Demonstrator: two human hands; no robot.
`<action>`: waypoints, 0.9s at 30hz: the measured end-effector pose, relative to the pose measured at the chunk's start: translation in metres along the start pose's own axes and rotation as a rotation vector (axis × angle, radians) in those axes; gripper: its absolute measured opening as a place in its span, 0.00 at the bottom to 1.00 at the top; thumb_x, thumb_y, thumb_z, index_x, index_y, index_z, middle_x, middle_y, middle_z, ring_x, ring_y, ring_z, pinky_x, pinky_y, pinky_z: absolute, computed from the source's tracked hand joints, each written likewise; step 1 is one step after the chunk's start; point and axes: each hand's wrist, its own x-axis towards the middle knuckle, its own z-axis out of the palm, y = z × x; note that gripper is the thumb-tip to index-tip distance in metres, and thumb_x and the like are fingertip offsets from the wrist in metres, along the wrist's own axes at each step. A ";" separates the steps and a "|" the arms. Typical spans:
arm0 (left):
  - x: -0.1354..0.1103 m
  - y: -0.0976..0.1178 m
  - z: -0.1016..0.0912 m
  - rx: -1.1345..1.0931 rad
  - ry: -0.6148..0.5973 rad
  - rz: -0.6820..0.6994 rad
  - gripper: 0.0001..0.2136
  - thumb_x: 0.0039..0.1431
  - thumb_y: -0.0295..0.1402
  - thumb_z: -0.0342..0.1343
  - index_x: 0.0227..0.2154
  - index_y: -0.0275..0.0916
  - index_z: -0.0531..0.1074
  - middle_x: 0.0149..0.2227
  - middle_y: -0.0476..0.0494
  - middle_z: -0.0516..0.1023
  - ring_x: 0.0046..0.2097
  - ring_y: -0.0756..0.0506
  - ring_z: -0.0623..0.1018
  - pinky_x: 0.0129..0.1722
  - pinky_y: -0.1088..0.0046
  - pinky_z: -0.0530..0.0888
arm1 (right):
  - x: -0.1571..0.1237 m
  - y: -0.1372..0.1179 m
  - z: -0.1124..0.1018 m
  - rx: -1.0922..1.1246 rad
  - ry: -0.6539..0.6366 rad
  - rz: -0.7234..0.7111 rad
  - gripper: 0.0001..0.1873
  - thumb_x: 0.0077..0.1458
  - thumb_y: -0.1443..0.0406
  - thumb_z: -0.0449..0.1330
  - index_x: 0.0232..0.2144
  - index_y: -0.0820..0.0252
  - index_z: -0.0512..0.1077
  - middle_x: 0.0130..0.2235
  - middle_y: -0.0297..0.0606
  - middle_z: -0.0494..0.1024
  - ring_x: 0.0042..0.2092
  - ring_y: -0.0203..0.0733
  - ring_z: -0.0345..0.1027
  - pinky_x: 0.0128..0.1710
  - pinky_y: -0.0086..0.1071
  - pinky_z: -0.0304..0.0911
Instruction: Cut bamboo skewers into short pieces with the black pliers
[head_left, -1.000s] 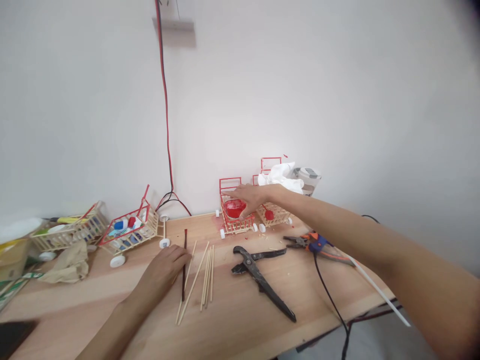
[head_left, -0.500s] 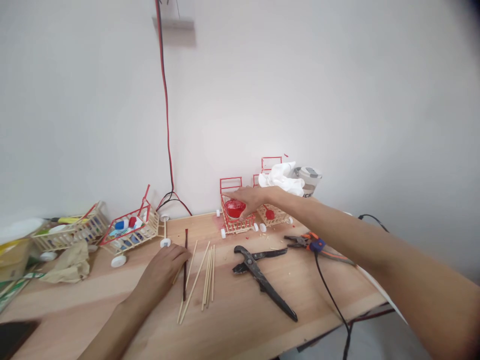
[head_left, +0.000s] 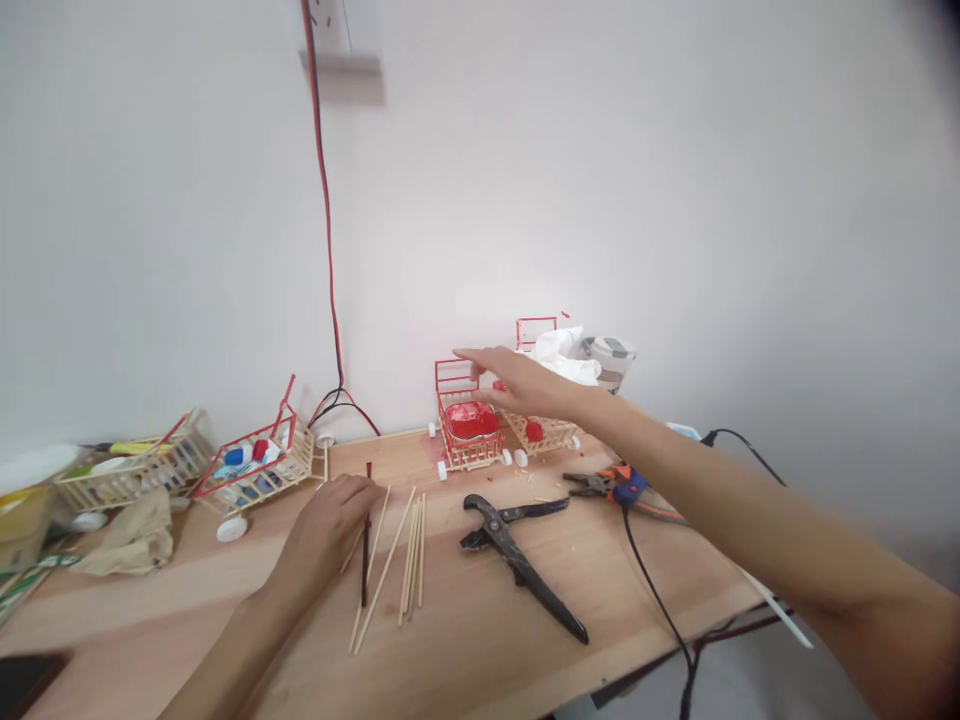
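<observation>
My right hand (head_left: 517, 378) is held above a small stick-built cart (head_left: 471, 462) with a red-painted rim and handle. Its index finger points left past the cart's handle, the other fingers are apart, and nothing shows in it. Inside that cart sits a round container of red paint (head_left: 472, 420). On the tabletop rests my left hand (head_left: 334, 520), palm down with fingers loosely bent. Its fingertips are at a dark, thin brush (head_left: 367, 560), and I cannot tell whether they press on it. Beside the brush lie several pale wooden sticks (head_left: 409, 560).
Black cutters (head_left: 517, 560) and orange-and-blue pliers (head_left: 611, 485) lie to the right, near a black cable (head_left: 652, 570). Another red-topped cart (head_left: 555, 435) stands behind my right hand, beside white tissue (head_left: 562, 355) and a clear tub (head_left: 611, 360). A filled cart (head_left: 259, 465) stands left.
My right hand has lifted up off the paint container and cart, its index finger now stretched out. My left hand stays by the brush. The view has shifted slightly.
</observation>
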 end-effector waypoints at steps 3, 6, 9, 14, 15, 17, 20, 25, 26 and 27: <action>0.001 0.002 0.002 -0.029 0.035 -0.022 0.10 0.60 0.28 0.46 0.38 0.39 0.72 0.39 0.41 0.76 0.41 0.43 0.73 0.40 0.67 0.69 | -0.034 -0.023 -0.013 -0.030 0.143 0.125 0.13 0.60 0.62 0.49 0.40 0.58 0.73 0.34 0.38 0.76 0.35 0.39 0.66 0.36 0.32 0.58; 0.007 0.007 0.002 -0.070 0.082 -0.050 0.10 0.60 0.30 0.46 0.36 0.39 0.72 0.38 0.42 0.76 0.42 0.44 0.74 0.41 0.67 0.70 | -0.077 -0.033 -0.017 -0.086 0.220 0.267 0.20 0.62 0.60 0.47 0.24 0.59 0.73 0.23 0.35 0.72 0.27 0.36 0.63 0.28 0.29 0.54; 0.021 0.016 -0.003 -0.122 0.154 -0.084 0.11 0.61 0.33 0.45 0.35 0.39 0.73 0.37 0.42 0.77 0.41 0.44 0.75 0.41 0.67 0.71 | -0.115 -0.022 -0.018 -0.071 0.322 0.386 0.18 0.60 0.58 0.49 0.27 0.60 0.74 0.25 0.36 0.74 0.27 0.36 0.64 0.27 0.28 0.55; 0.065 0.044 -0.019 -0.218 0.201 -0.156 0.11 0.59 0.36 0.47 0.35 0.40 0.74 0.37 0.44 0.78 0.39 0.45 0.75 0.40 0.69 0.71 | -0.145 0.023 -0.027 -0.051 0.483 0.602 0.14 0.55 0.59 0.54 0.39 0.58 0.74 0.34 0.38 0.77 0.33 0.39 0.68 0.32 0.31 0.62; 0.075 0.050 -0.022 -0.238 0.200 -0.173 0.11 0.59 0.36 0.48 0.35 0.40 0.74 0.37 0.44 0.78 0.39 0.45 0.76 0.39 0.70 0.71 | -0.146 0.033 -0.028 -0.047 0.471 0.626 0.16 0.54 0.59 0.55 0.43 0.58 0.73 0.35 0.39 0.76 0.35 0.41 0.69 0.34 0.32 0.63; 0.100 0.062 -0.026 -0.297 0.200 -0.199 0.10 0.57 0.36 0.49 0.34 0.40 0.75 0.37 0.44 0.78 0.38 0.45 0.76 0.37 0.71 0.71 | -0.148 0.050 -0.030 -0.038 0.440 0.665 0.20 0.52 0.60 0.57 0.47 0.58 0.70 0.41 0.42 0.75 0.40 0.44 0.70 0.37 0.34 0.65; 0.141 0.076 -0.024 -0.449 0.169 -0.255 0.09 0.53 0.34 0.54 0.36 0.39 0.75 0.38 0.44 0.78 0.39 0.45 0.76 0.39 0.70 0.71 | -0.148 0.069 -0.027 0.012 0.302 0.677 0.23 0.49 0.61 0.60 0.49 0.57 0.68 0.50 0.45 0.71 0.45 0.47 0.69 0.39 0.36 0.66; 0.207 0.096 0.005 -1.000 -0.046 -0.561 0.11 0.51 0.29 0.56 0.38 0.35 0.70 0.28 0.45 0.76 0.30 0.48 0.77 0.31 0.73 0.74 | -0.147 0.088 -0.012 0.178 0.183 0.621 0.19 0.49 0.62 0.60 0.46 0.56 0.68 0.48 0.42 0.73 0.43 0.47 0.72 0.37 0.34 0.66; 0.218 0.101 0.013 -1.045 -0.083 -0.587 0.08 0.52 0.29 0.55 0.36 0.34 0.69 0.26 0.45 0.75 0.28 0.48 0.77 0.28 0.73 0.74 | -0.146 0.091 -0.010 0.183 0.193 0.602 0.17 0.49 0.63 0.59 0.44 0.57 0.68 0.46 0.42 0.74 0.42 0.46 0.72 0.37 0.34 0.66; 0.227 0.106 0.019 -1.075 -0.120 -0.605 0.06 0.53 0.30 0.55 0.33 0.33 0.69 0.24 0.45 0.75 0.25 0.48 0.76 0.26 0.73 0.73 | -0.145 0.092 -0.008 0.180 0.207 0.577 0.15 0.50 0.64 0.59 0.42 0.57 0.69 0.43 0.41 0.76 0.41 0.45 0.73 0.36 0.33 0.65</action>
